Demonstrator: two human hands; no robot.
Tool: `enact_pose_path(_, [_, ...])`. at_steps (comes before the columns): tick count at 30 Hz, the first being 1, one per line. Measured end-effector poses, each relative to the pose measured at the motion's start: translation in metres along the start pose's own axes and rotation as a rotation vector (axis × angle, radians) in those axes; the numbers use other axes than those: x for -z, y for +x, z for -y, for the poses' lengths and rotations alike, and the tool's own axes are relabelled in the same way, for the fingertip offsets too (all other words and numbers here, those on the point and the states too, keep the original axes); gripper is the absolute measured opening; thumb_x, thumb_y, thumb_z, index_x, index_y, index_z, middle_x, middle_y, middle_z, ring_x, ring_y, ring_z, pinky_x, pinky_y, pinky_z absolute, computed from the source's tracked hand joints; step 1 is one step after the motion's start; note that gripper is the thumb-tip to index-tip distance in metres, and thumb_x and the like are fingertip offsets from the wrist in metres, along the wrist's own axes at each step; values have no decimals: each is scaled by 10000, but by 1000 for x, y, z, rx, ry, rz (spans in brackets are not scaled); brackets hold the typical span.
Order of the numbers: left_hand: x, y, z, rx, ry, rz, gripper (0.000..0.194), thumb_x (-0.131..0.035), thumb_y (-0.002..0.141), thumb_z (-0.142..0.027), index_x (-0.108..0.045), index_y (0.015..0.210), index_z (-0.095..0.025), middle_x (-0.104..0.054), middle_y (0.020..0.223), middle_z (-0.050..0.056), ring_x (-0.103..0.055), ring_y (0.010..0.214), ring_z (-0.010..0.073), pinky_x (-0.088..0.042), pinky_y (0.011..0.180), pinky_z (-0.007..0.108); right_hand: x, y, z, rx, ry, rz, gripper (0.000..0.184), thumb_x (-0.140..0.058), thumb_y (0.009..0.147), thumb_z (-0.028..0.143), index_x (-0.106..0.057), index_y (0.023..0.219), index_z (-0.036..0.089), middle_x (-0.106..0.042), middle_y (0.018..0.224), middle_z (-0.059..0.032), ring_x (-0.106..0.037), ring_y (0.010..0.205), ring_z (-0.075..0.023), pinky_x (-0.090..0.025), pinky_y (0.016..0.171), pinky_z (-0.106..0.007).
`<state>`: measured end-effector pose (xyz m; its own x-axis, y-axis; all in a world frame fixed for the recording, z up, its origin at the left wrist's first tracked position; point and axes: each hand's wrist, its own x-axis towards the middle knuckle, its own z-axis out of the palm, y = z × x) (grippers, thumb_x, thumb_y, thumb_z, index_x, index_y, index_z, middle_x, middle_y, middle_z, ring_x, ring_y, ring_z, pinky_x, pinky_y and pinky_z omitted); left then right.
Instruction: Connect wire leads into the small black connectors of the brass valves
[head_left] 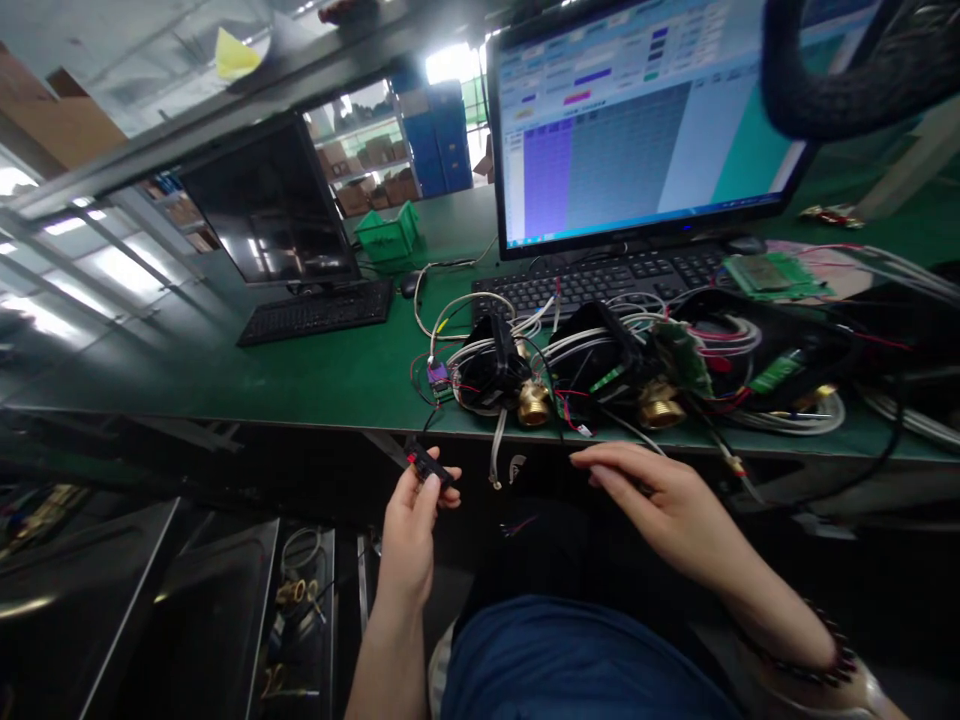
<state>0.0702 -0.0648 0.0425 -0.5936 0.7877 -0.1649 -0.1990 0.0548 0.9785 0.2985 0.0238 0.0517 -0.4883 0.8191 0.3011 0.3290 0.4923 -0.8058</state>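
Along the green table (330,380) stand two monitors. The larger-looking lit monitor (600,160) shows a window of purple, grey and teal blocks with rows of small text, too blurred to read; the dark monitor (262,205) to its left shows only reflections. Black keyboards lie before both. Near the table's front edge sits a row of black housings (491,370), tangled with pale cables and green circuit boards. Below that edge are the person's two hands. The right hand (667,495) has its thumb and index finger close together; whether they pinch anything, I cannot tell. The left hand (412,520) pinches a small black part (428,463) between thumb and fingers, just in front of the table edge. This part is slim, dark and oblong, tilted, with a thin black cable running from it toward the table. Brass threaded fittings (533,403) jut from the housings. Between the hands shows a white mark (516,468), illegible. Smallest is a red patch (411,457) on the held part's upper end.
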Motion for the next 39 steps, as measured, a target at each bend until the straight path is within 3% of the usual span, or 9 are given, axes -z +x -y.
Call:
enact_pose_path(2, [1,-1,2,-1,14,4,570,-731,679,-432,-610,1147,-131,-706,912,86,-631,705,139,-523,683,266,0,-7,-6,206,-180,28,295,-413,913,164,-666,1059,203,-704,1022,-88,-646,959,-190,-545,855,-344])
enact_pose_path(6, [0,-4,5,-20,68,61,569,-745,682,-452,-629,1151,-151,-697,1006,95,-654,794,159,-536,780,287,-49,-11,-30,558,-596,450,426,-420,854,27,-576,1244,101,-619,1239,-181,-555,1187,-266,-442,1026,-473])
enact_pose_path(9, [1,-7,5,-26,94,73,561,-761,663,-488,-661,1105,-157,-685,1075,102,-666,845,174,-540,834,303,-89,-4,-53,482,-753,616,369,-499,802,-16,-620,1149,18,-655,1134,-240,-590,1130,-308,-389,1051,-516])
enact_pose_path(12, [6,-11,3,-25,116,62,567,-772,651,-488,-670,1100,-158,-687,1081,105,-673,896,197,-534,876,318,-101,5,-63,433,-743,663,253,-514,759,-59,-695,895,54,-718,865,-185,-675,893,-276,-448,971,-489])
enact_pose_path(15, [9,-14,2,-29,129,46,558,-779,641,-486,-684,1085,-161,-704,1033,100,-677,900,200,-532,884,309,-86,10,-50,399,-653,702,222,-520,773,-31,-690,790,110,-700,768,-114,-669,726,-205,-521,772,-350])
enact_pose_path(19, [1,-13,-1,1,76,10,582,-806,588,-501,-706,1044,-152,-729,937,99,-688,790,192,-571,785,305,-50,13,-8,297,-328,642,276,-422,934,157,-669,1051,199,-655,875,-40,-633,762,-104,-489,677,-192])
enact_pose_path(25, [-20,-11,-9,-61,116,104,583,-784,616,-528,-708,1044,-140,-739,929,117,-697,844,234,-561,823,335,-23,16,34,-279,532,449,349,-595,813,479,-710,889,159,-575,736,-10,-531,568,-92,-441,514,-213])
enact_pose_path(29, [-30,-12,-15,-81,122,171,602,-752,648,-559,-693,1067,-130,-730,988,137,-691,924,276,-552,860,360,-24,14,39,-451,621,377,443,-624,733,580,-653,745,138,-540,618,8,-479,471,-74,-376,444,-200])
enact_pose_path(39, [-35,-19,-11,-225,326,203,425,-653,793,-492,-705,1077,-180,-729,989,99,-685,881,233,-543,775,280,-36,10,45,-484,596,366,333,-577,724,453,-611,605,144,-532,521,8,-433,386,-62,-312,394,-184])
